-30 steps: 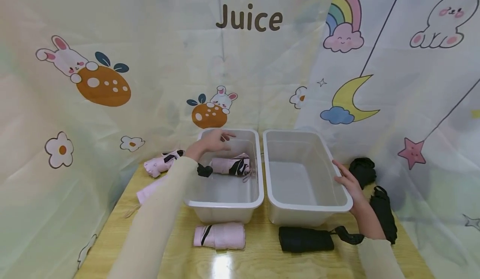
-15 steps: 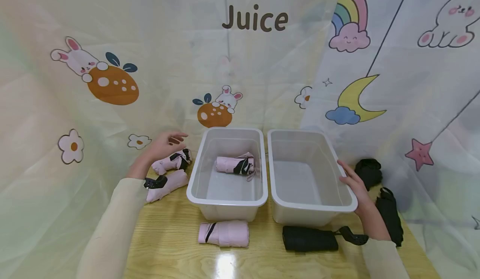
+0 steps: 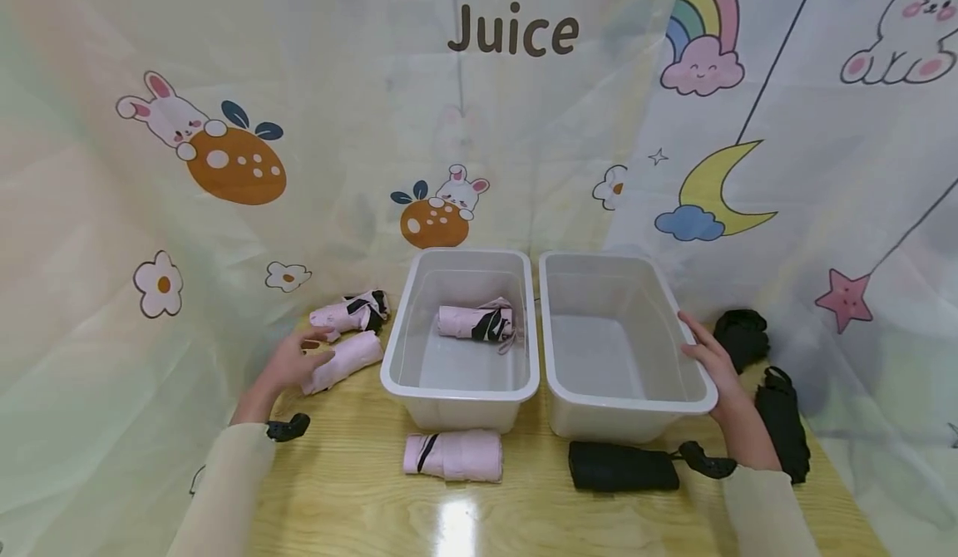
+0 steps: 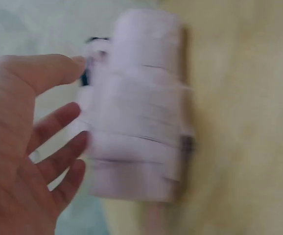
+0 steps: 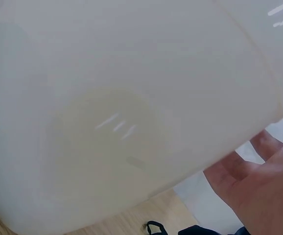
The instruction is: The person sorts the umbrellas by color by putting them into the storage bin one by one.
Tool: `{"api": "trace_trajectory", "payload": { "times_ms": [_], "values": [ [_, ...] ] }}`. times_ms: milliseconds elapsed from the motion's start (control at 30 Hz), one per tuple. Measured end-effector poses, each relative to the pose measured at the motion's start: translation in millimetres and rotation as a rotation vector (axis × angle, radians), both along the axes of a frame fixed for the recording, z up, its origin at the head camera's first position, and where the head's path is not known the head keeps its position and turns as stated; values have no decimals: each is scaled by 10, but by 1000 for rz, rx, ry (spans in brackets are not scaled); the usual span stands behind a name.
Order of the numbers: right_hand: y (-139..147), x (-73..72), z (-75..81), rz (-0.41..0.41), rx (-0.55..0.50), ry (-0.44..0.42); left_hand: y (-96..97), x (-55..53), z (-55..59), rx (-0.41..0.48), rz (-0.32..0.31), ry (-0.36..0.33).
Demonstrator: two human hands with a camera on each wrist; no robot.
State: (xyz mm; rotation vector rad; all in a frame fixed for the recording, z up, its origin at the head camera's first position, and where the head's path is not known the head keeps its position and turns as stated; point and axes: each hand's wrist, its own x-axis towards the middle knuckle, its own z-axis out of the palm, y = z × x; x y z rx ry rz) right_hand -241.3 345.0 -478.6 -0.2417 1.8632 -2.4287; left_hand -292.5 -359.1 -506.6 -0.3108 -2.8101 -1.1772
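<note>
In the head view my left hand (image 3: 295,362) is at the left side of the table, beside a rolled pink folding umbrella (image 3: 348,359). Its thumb and fingers are spread and hold nothing. The left wrist view is blurred and shows this umbrella (image 4: 136,107) just past the fingertips, a second one partly hidden behind it. That second pink umbrella (image 3: 350,313) with black trim lies further back. My right hand (image 3: 717,372) rests at the right rim of the right white bin (image 3: 632,407); the right wrist view shows its fingers (image 5: 229,171) against the bin's edge.
The left white bin (image 3: 460,393) has a pink umbrella (image 3: 475,322) inside. Another pink umbrella (image 3: 454,455) lies in front of it. A black umbrella (image 3: 624,466) lies before the right bin; two black ones (image 3: 782,424) lie at the right. A printed curtain (image 3: 516,125) stands behind.
My left hand has moved from over the left bin out to the left, then down and nearer beside the pink umbrellas. The right hand stays at the right bin's rim.
</note>
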Motion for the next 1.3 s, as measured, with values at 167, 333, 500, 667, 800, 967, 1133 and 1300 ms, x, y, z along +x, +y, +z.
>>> {"api": "trace_trajectory", "payload": {
  "times_ms": [167,333,500,667,800,967,1133,1300],
  "values": [
    [0,16,-6,2,-14,-11,37,51,-264,-38,14,23],
    [-22,1,6,4,-33,-5,86,-2,-365,-223,-1,75],
    [-25,10,0,13,-65,-1,195,-38,-355,-373,-20,86],
    [-20,22,-15,24,-74,4,325,-55,-305,-421,-45,107],
    [-29,32,-25,23,-54,10,348,-99,-330,-459,-40,108],
    [-36,36,-27,20,-67,15,305,-158,-387,-443,-55,129],
    [-35,37,-6,24,-70,17,279,-132,-349,-391,-83,133],
    [-36,25,24,24,-82,15,287,-73,-93,-354,-93,166]
  ]
}}
